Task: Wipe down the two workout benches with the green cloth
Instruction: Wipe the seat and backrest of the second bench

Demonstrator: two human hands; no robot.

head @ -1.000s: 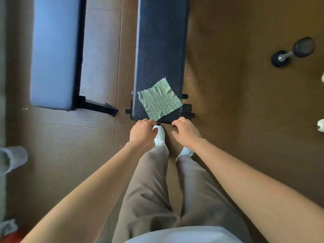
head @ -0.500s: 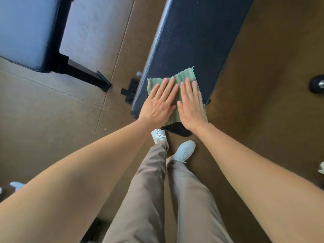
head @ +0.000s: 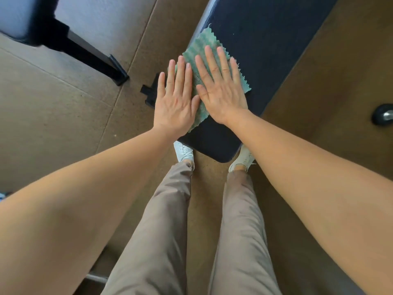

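The green cloth (head: 203, 48) is a thin woven fabric with a ribbed texture and frayed, zigzag-cut edges. Under it, the dark bench pad (head: 268, 47) is matt navy upholstery with a fine grain. Left of that pad, the second bench pad (head: 10, 13) looks smooth and pale blue, on a matt black frame (head: 91, 54). The floor (head: 53, 116) beside the dark pad is brown, matt and speckled. The trousers (head: 161, 231) are smooth taupe cloth.

Two benches (dark bench (head: 265, 50), pale bench (head: 10, 13)), one green cloth (head: 198, 46), two hands (left hand (head: 176, 99), right hand (head: 221, 88)).
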